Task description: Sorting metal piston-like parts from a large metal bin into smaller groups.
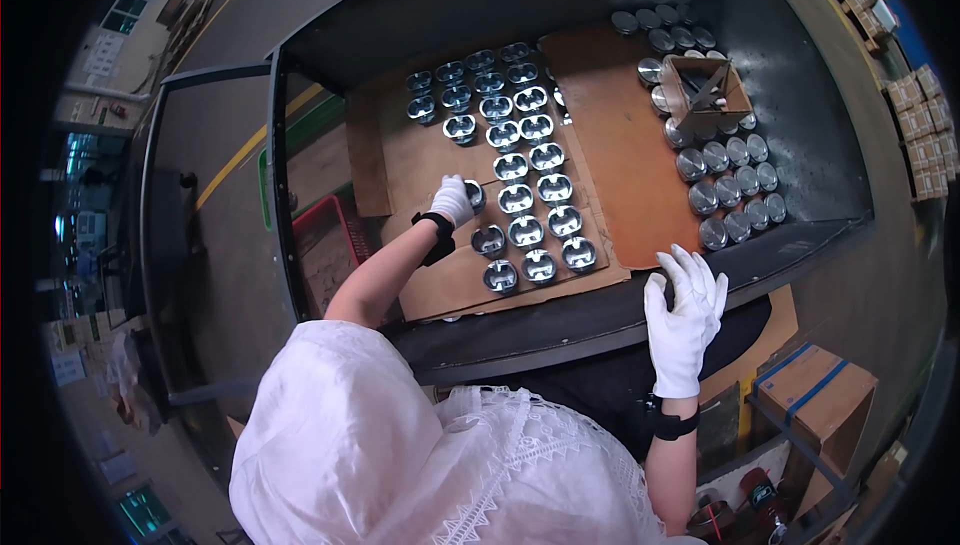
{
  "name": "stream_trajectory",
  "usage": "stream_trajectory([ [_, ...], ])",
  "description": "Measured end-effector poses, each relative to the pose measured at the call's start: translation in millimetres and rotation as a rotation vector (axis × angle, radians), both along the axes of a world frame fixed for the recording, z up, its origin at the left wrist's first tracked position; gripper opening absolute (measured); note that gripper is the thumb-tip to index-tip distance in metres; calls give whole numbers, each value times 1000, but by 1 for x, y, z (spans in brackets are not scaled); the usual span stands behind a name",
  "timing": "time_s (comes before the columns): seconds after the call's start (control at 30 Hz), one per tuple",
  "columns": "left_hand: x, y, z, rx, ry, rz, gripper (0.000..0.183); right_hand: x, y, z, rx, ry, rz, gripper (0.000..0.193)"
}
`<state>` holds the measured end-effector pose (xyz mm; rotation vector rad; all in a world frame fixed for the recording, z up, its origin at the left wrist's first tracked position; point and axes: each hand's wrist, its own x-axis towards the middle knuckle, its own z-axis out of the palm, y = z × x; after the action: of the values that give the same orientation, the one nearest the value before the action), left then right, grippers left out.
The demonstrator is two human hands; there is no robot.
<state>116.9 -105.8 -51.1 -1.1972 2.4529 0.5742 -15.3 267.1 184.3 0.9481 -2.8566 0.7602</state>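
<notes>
My left hand (453, 200), in a white glove, is closed on the side of a metal piston (475, 195) at the left edge of the laid-out group. Whether that piston is lifted off the cardboard (430, 275) I cannot tell. Several shiny pistons (515, 199) stand in rows beside it, hollow side up. Over the bench's front edge, my gloved right hand (684, 307) holds nothing, its fingers stretched and apart. An orange-brown sheet (625, 160) lies beyond it. Several more pistons (738, 188) stand with their flat, round tops up at the right.
A small cardboard box (735, 95) with tools sits among the right-hand pistons. Dark metal walls (800, 95) bound the bench at the back and right. A red crate (335, 245) is at the left, and a blue-strapped carton (818, 395) stands at the lower right.
</notes>
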Motion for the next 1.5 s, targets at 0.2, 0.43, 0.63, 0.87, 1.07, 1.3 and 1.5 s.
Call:
stream_trajectory([
  [0.2,2,12,-48,53,-51,-6,63,1,-6,3,111,58,-15,26],
  [0.43,-9,11,-60,11,-143,-76,69,0,-13,-1,122,128,-79,25],
  [0.63,-114,94,48,39,-254,-558,64,-3,-10,0,123,119,-63,27],
  [0.87,-267,241,43,41,-26,-980,67,-4,6,3,-34,-12,5,34],
  [1.07,-349,302,-41,-193,365,-911,63,-17,19,3,29,18,-55,36],
  [1.3,-343,295,-70,-316,419,-994,60,-16,22,-3,1,-10,-72,35],
  [1.5,-247,251,-24,114,375,-824,85,-18,26,-6,-39,27,-57,38],
])
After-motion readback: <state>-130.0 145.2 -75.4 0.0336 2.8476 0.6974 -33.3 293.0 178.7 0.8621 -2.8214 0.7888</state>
